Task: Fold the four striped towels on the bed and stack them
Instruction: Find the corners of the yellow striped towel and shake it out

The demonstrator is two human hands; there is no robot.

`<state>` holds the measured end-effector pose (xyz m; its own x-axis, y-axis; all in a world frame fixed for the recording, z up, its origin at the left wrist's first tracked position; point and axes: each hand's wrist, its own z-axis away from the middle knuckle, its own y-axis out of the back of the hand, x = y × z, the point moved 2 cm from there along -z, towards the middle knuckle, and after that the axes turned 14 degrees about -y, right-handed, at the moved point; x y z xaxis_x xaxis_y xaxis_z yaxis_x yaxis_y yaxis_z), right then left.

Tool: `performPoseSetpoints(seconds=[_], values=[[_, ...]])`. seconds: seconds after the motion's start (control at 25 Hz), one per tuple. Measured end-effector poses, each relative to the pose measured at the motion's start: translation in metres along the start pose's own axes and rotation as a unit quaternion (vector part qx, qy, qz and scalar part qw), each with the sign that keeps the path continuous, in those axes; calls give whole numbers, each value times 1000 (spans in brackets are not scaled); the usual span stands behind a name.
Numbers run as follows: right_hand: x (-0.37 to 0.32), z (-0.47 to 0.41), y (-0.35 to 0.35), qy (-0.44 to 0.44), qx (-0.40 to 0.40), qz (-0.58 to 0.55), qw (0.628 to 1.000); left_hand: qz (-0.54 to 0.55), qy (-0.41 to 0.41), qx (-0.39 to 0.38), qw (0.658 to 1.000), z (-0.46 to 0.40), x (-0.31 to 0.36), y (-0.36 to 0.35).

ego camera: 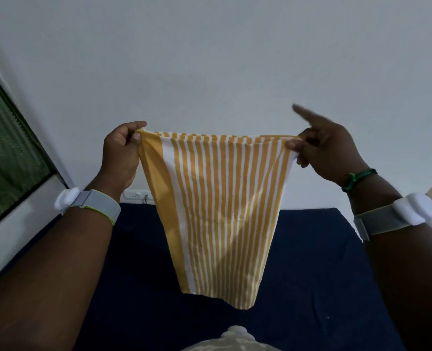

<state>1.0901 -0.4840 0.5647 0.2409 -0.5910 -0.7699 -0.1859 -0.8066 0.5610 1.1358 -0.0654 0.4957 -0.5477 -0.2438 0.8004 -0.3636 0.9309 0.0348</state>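
We hold one yellow-and-white striped cotton towel [215,211] up at frame centre, hanging free above the dark navy bed surface [311,262], its lower edge at 6 o'clock not touching it. Our left hand [121,153], at 9 o'clock of the towel, pinches the top corner between thumb and curled fingers. Our right hand [326,150], at 3 o'clock, pinches the opposite corner with thumb and lower fingers while the index finger points out straight, off the cloth. Risk, as we judge it: the right pinch looks shallow, so a shake or tug could slip that corner and drop the towel in a heap. The top edge sags between the hands, so a fold made now could come out skewed. Containers: none in view. The other three towels and any stack are out of frame.
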Motion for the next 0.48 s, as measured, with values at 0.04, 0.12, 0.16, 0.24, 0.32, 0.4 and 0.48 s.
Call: performPoseSetpoints(seconds=[0.04, 0.12, 0.16, 0.24, 0.32, 0.4, 0.48], values=[[-1, -2, 0, -14, -22, 32, 999, 7, 12, 2, 1000, 0, 0, 0], [0, -5, -1, -25, -41, 106, 993, 8, 38, -1, 999, 1, -1, 0], [2, -7, -1, -22, -23, 123, 992, 10, 46, 0, 999, 1, -1, 0], [8, -10, -4, -33, -1, 121, 992, 13, 55, 0, 998, 1, -2, -2], [10, -10, -9, -56, -17, 98, 993, 9, 57, -7, 998, 1, -1, -3], [14, -9, -13, -66, -21, 52, 996, -3, 53, -16, 998, 2, -1, -3], [14, -6, -16, -34, -46, 65, 996, -19, 37, -30, 999, 4, -1, -3]])
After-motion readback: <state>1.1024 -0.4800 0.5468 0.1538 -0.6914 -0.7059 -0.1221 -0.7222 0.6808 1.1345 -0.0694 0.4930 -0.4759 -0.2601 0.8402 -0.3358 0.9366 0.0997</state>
